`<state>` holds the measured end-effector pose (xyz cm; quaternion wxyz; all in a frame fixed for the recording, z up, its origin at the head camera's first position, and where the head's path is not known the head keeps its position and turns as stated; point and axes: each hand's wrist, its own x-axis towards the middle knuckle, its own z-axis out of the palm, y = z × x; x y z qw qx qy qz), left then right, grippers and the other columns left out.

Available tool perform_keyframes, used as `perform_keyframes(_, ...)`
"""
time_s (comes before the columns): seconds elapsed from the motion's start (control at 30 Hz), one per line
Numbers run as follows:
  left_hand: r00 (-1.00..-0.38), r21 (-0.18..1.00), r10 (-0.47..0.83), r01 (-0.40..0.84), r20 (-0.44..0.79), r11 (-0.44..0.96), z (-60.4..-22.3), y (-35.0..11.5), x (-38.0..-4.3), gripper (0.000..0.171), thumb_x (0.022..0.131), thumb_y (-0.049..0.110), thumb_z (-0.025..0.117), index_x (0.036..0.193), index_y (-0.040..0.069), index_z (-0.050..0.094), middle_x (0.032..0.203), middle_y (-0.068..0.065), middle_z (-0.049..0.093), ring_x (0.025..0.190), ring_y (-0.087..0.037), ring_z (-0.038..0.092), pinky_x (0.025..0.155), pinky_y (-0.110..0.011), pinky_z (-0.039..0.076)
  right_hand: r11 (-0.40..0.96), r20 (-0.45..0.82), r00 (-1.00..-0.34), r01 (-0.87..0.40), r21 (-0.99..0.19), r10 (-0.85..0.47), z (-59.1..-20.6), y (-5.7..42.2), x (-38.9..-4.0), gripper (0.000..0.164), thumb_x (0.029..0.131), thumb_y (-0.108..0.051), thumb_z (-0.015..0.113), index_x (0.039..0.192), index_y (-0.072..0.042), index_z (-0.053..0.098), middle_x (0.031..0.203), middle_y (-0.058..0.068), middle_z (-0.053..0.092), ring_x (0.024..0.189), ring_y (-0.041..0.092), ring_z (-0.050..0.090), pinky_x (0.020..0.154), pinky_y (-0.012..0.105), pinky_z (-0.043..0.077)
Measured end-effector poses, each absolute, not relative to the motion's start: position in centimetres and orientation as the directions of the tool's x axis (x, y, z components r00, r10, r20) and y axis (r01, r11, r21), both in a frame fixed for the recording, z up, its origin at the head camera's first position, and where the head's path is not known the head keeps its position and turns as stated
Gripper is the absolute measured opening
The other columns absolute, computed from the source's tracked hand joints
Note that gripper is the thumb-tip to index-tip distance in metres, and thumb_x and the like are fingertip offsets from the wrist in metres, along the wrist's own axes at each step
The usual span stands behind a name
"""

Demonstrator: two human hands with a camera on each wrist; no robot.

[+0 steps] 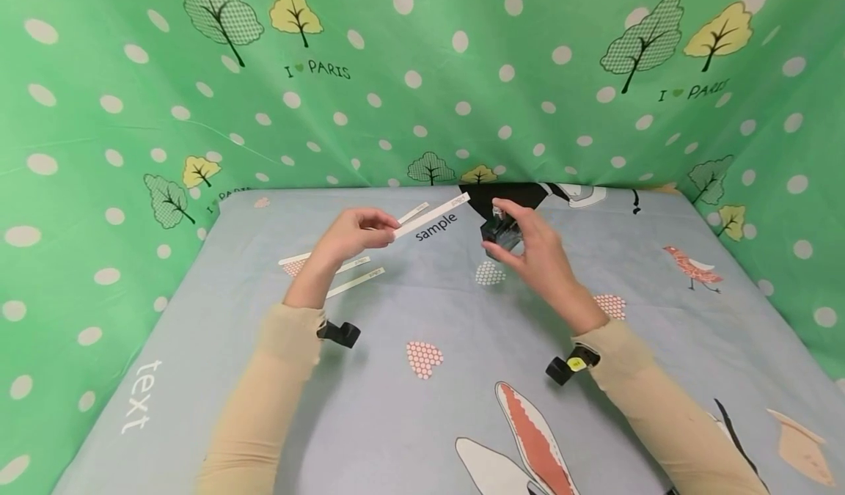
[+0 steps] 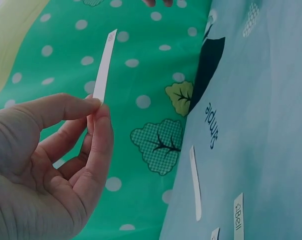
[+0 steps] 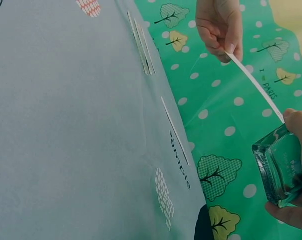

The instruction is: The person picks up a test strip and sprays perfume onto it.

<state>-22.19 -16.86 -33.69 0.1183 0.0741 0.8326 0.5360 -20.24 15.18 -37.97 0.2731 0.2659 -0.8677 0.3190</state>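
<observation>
My left hand point(image 1: 356, 235) pinches the near end of a white paper perfume test strip point(image 1: 432, 216) between thumb and fingers. The strip slants up and away to the right, raised over the table. Small print marks its far end, seen in the left wrist view. In my right hand point(image 1: 544, 260) is a clear glass perfume bottle point(image 1: 502, 235), with a finger on its top sprayer and the thumb at its base. The bottle point(image 3: 278, 167) is held in the air close to the strip's free end. Lettering shows on its glass in the right wrist view.
Several more test strips lie on the table: one strip point(image 1: 414, 212) under the word "sample" side, others point(image 1: 356, 281) near my left wrist. A printed grey-blue cloth point(image 1: 422, 422) covers the table. Behind it hangs a green dotted curtain point(image 1: 370, 114).
</observation>
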Motion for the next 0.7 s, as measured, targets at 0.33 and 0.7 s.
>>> perform_keyframes(0.33, -0.963, 0.906, 0.226, -0.037, -0.145, 0.422, -34.5, -16.3, -22.7, 0.027, 0.091, 0.006, 0.066, 0.117, -0.002, 0.067, 0.093, -0.001, 0.063, 0.085, -0.009, 0.063, 0.086, -0.026, 0.060, 0.673, 0.658, -0.683, -0.651, -0.353, -0.316, -38.3, 15.1, -20.3, 0.071, 0.083, -0.024, 0.082, 0.143, -0.018, 0.046, 0.120, 0.014, 0.062, 0.101, 0.030, 0.062, 0.077, 0.046, 0.057)
perform_keyframes(0.7, -0.963, 0.903, 0.200, -0.084, -0.182, 0.421, -34.7, -16.8, -23.8, 0.029, 0.093, 0.008, 0.065, 0.121, -0.002, 0.066, 0.098, -0.004, 0.064, 0.093, -0.017, 0.064, 0.097, -0.038, 0.058, 0.684, 0.689, -0.654, -0.658, -0.315, -0.311, -38.5, 15.4, -20.1, 0.070, 0.081, -0.023, 0.084, 0.141, -0.017, 0.048, 0.122, 0.015, 0.064, 0.102, 0.032, 0.065, 0.072, 0.048, 0.058)
